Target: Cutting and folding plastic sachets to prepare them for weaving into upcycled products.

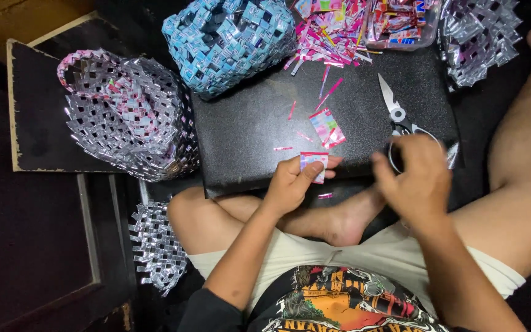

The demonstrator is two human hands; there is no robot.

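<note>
Your left hand (290,183) is pinching a small pink wrapper (314,166) in its grip, while your right hand (416,178) is closing on the scissors (396,117) handle on the black counter (247,129).

Two hands showed: the left hand (291,184) and the right hand (416,181). Three woven baskets stood toward twelve o'clock: a silver-pink basket (127,114), a blue basket (228,40) and a silver basket (477,37). There were one pair of scissors (394,110), one woven mat (158,246) and two flat wrapper pieces (327,128) (314,161).
</note>
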